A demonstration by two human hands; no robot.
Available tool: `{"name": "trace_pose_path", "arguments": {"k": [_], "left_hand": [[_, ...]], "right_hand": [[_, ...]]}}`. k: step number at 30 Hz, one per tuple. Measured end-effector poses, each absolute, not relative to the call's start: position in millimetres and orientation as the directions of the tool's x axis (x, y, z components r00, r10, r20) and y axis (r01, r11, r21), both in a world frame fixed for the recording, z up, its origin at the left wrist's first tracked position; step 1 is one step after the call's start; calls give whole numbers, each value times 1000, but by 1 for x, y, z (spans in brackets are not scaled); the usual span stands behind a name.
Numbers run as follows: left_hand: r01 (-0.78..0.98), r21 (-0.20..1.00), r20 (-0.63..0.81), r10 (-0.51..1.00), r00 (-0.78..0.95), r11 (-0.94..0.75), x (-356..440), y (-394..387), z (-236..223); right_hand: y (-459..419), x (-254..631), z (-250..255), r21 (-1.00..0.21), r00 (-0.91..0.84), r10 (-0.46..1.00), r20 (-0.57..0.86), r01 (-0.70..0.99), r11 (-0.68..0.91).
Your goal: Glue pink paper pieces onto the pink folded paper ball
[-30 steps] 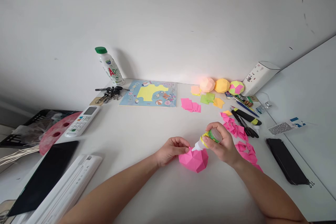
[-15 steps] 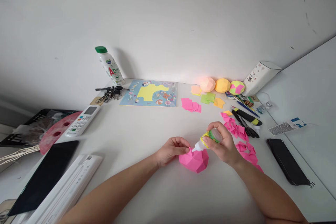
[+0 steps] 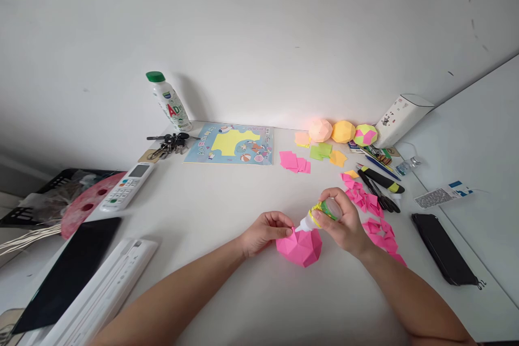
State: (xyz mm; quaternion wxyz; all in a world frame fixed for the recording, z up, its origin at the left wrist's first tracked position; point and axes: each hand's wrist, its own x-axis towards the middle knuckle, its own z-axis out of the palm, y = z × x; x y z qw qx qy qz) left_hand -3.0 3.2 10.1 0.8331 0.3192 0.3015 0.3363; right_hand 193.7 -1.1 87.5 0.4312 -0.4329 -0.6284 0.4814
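A pink faceted paper ball, open at its top, rests on the white table in front of me. My left hand pinches its upper left edge between thumb and fingers. In my right hand is a small glue bottle with a yellow-green label, tilted down to the left. The bottle's white nozzle meets the ball's rim close to my left fingertips. Whether glue is coming out is too small to see. Folded pink paper pieces lie to the right of my right hand.
Pink paper squares and green ones lie farther back. Against the wall sit a peach paper ball, an orange one and a yellow-pink one. A black pouch is at right; a remote and keys are left.
The glue bottle's nozzle has shifted very slightly left along the ball's rim. My left hand and the pink ball stay in place.
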Motion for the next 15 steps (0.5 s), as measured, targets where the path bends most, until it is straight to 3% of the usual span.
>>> {"name": "trace_pose_path", "arguments": {"k": [15], "left_hand": [[-401,714,-278,758,591,574,-5,4,7]], "right_hand": [[15,198,80,-996,-239,968,-76,-36,-87]]}}
